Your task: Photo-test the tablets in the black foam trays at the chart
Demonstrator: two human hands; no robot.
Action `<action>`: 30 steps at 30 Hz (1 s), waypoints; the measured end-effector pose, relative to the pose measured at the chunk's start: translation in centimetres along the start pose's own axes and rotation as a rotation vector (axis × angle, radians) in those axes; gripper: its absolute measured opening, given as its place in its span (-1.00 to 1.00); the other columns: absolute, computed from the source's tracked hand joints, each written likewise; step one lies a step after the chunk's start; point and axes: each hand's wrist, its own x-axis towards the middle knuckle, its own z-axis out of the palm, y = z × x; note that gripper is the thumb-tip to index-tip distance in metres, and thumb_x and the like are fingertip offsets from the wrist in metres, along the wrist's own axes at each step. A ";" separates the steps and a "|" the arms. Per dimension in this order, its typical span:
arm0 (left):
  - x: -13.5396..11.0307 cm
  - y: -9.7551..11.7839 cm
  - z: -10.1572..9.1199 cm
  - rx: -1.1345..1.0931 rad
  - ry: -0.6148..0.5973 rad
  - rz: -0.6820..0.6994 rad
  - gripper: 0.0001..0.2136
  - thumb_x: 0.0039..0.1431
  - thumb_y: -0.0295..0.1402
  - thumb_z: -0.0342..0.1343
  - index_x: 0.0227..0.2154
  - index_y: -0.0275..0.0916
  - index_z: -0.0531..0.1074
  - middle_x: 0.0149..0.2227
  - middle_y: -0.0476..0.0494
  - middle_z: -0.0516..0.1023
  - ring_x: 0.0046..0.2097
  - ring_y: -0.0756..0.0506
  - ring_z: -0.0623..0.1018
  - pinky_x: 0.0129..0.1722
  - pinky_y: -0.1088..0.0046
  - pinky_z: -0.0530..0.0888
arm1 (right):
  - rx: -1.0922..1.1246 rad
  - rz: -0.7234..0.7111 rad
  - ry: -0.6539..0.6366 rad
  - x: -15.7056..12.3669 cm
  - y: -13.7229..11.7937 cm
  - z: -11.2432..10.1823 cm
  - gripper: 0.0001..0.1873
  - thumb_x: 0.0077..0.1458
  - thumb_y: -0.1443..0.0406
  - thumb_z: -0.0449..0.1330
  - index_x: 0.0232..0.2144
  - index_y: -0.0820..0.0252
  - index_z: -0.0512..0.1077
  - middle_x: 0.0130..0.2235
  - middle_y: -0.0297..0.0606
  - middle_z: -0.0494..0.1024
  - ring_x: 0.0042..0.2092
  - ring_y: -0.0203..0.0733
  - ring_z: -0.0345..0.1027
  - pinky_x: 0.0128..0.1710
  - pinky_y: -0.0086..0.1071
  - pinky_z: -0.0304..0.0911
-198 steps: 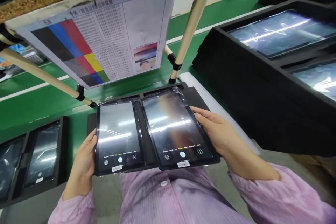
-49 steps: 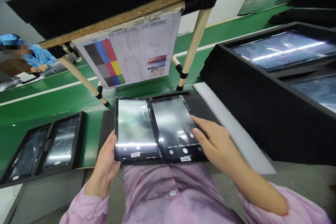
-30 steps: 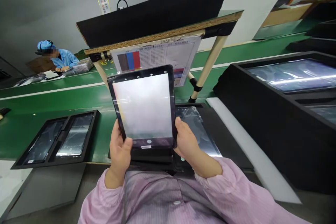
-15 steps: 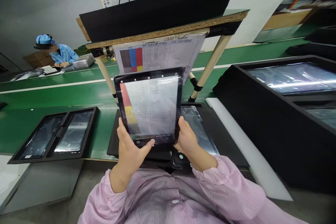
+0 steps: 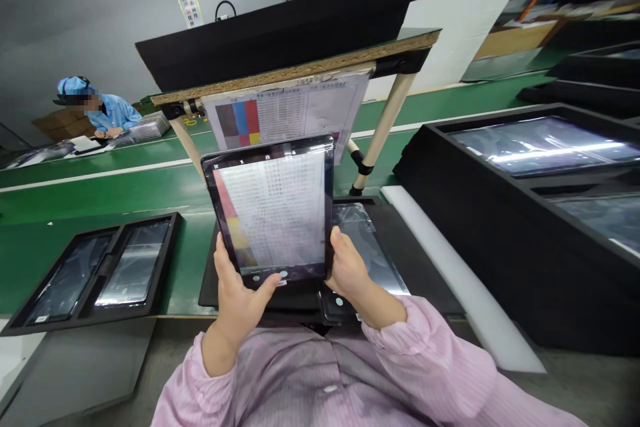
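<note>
A black-framed tablet (image 5: 275, 213) is held up between my two hands, its screen showing a camera view of printed text and coloured patches. My left hand (image 5: 243, 297) grips its lower left corner, with the thumb at the round button on the bottom of the screen. My right hand (image 5: 347, 267) is closed on the lower right edge. Behind the tablet a printed test chart (image 5: 283, 113) with colour blocks and lines of text hangs under a shelf. Another tablet (image 5: 367, 240) in clear film lies on black foam below my right hand, partly hidden by it.
A black foam tray (image 5: 175, 233) with two tablets lies at left. On the right stands a tall black foam stack (image 5: 480, 233) with tablets on top, beside a white foam strip (image 5: 460, 280). A pipe-legged shelf (image 5: 300, 73) rises ahead. A person (image 5: 113, 113) in blue sits far left.
The view has shifted, so the shelf, tray and stack sit further left. On the screen the text looks sharper than before. Both hands keep their hold on the tablet.
</note>
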 end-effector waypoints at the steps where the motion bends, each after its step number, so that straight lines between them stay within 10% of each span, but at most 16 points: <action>1: 0.2 0.0 -0.3 -0.150 0.001 -0.051 -0.10 0.02 -0.07 0.38 0.36 -0.13 0.07 0.36 -0.41 0.19 0.36 -0.36 0.25 0.34 -0.01 0.17 | -0.029 -0.014 -0.012 -0.2 -0.2 0.0 -0.20 -0.04 -0.38 0.15 -0.22 0.19 0.59 -0.23 -0.08 0.67 0.08 0.20 0.48 0.06 0.03 0.43; 8: 1.9 0.3 -2.0 -0.816 0.047 -0.536 -0.52 0.11 -0.18 0.33 0.12 0.13 0.46 0.03 -0.02 0.63 -0.01 -0.10 0.63 -0.03 0.40 0.56 | -0.474 -0.406 -0.184 -1.6 -4.8 0.0 -0.22 0.32 -0.16 -0.06 0.42 0.05 0.06 0.38 -0.26 0.20 0.42 -0.03 -0.04 0.41 -0.11 -0.03; 15: 0.4 0.4 -0.8 -0.879 0.022 -0.623 -0.54 0.03 -0.20 0.39 0.04 0.13 0.54 0.03 -0.02 0.63 -0.02 -0.13 0.65 -0.09 0.43 0.60 | -0.728 -0.468 -0.189 -0.7 -8.6 -0.2 -0.18 0.34 -0.15 -0.15 0.47 0.07 -0.17 -0.06 -0.25 0.63 -0.08 0.02 0.54 0.11 -0.05 0.38; 19: -0.7 0.7 -0.8 -0.860 0.041 -0.672 -0.52 0.01 -0.19 0.41 0.04 0.11 0.54 0.07 -0.04 0.60 0.02 -0.13 0.63 -0.02 0.42 0.57 | -0.768 -0.521 -0.195 -0.2 -7.8 -0.7 -0.22 0.38 -0.08 -0.14 0.47 0.12 -0.18 0.29 -0.20 0.36 0.27 0.01 0.29 0.29 -0.11 0.19; 23: -0.9 1.2 -1.9 -0.785 0.073 -0.702 -0.54 0.07 -0.23 0.38 0.07 0.06 0.53 0.07 -0.10 0.61 0.01 -0.17 0.63 0.07 0.29 0.54 | -0.785 -0.449 -0.265 0.4 -6.9 -2.1 -0.19 0.37 -0.11 -0.16 0.47 0.11 -0.24 0.43 -0.21 0.05 0.39 -0.02 0.07 0.35 -0.09 0.07; 27: 1.0 0.6 -3.5 -0.662 0.007 -0.822 -0.47 -0.01 -0.28 0.42 0.08 -0.12 0.52 -0.01 -0.24 0.65 -0.02 -0.25 0.64 0.05 0.18 0.55 | -0.847 -0.270 0.000 -0.3 -7.5 -5.6 -0.05 0.30 -0.17 -0.08 0.47 0.12 -0.37 0.35 -0.06 0.24 0.24 0.07 0.33 0.25 0.04 0.22; 30: 3.1 -1.5 -4.6 -0.457 -0.080 -0.834 -0.39 -0.09 -0.25 0.44 0.08 -0.26 0.51 -0.09 -0.34 0.66 0.00 -0.33 0.63 0.05 0.04 0.53 | -1.026 0.003 0.204 -2.2 -7.9 -10.0 -0.19 0.27 -0.11 -0.01 0.40 0.19 0.12 0.30 -0.03 0.33 0.32 0.14 0.20 0.36 0.03 0.02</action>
